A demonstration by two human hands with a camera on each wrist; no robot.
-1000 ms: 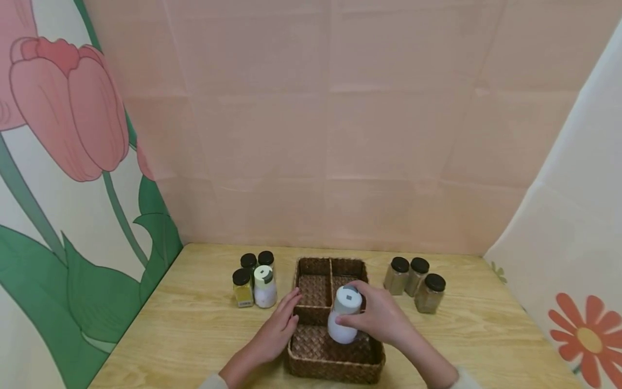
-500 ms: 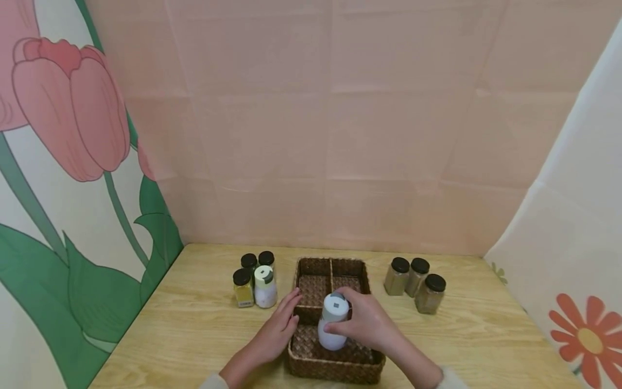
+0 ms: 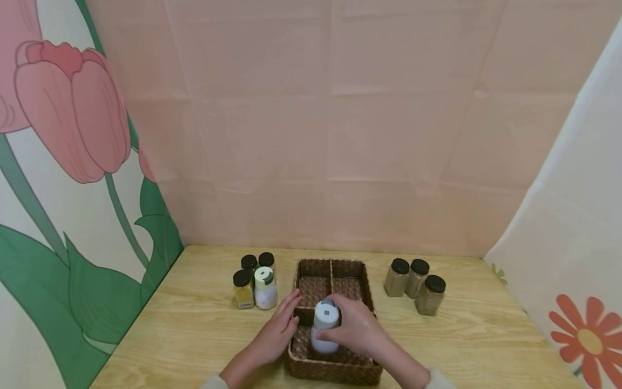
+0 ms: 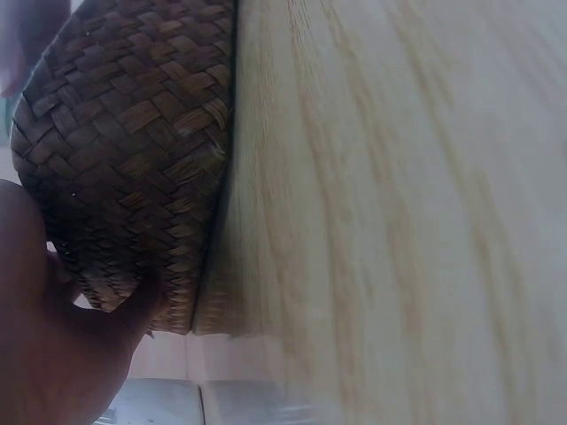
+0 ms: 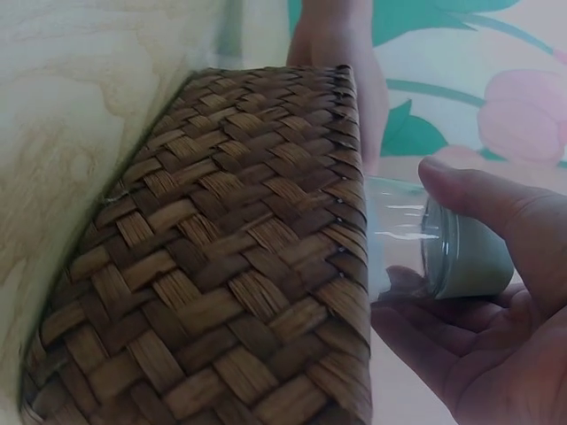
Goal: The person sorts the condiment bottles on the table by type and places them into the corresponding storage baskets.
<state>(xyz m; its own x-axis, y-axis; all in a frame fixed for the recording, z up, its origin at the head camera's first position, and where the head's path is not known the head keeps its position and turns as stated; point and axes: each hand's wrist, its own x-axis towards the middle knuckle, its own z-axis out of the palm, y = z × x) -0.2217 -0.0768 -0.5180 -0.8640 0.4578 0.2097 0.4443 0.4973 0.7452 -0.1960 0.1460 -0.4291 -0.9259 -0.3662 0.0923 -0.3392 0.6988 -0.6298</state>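
My right hand (image 3: pixel 357 327) holds a seasoning jar (image 3: pixel 324 340) by its upper part, thumb on the near side. The jar has a pale cap with a grey flap and a clear glass body with white contents. It stands roughly upright inside the front compartment of a brown woven basket (image 3: pixel 335 373); its base is partly hidden. In the right wrist view, the jar's glass (image 5: pixel 403 230) shows beyond the basket wall. My left hand (image 3: pixel 274 332) holds the basket's left side, with a finger against the outer wall (image 4: pixel 133 150) in the left wrist view.
A divider splits the basket's back into two small compartments. Left of it stand several jars: a yellow-filled jar (image 3: pixel 243 294), a similar white-capped jar (image 3: pixel 265 294) and black-lidded ones behind. Three black-lidded jars (image 3: pixel 397 283) stand at the right. A pink cloth (image 3: pixel 320 135) hangs behind the table.
My right hand has moved the seasoning jar left and toward me, lower into the basket's front compartment. My left hand stays at the basket's left side.
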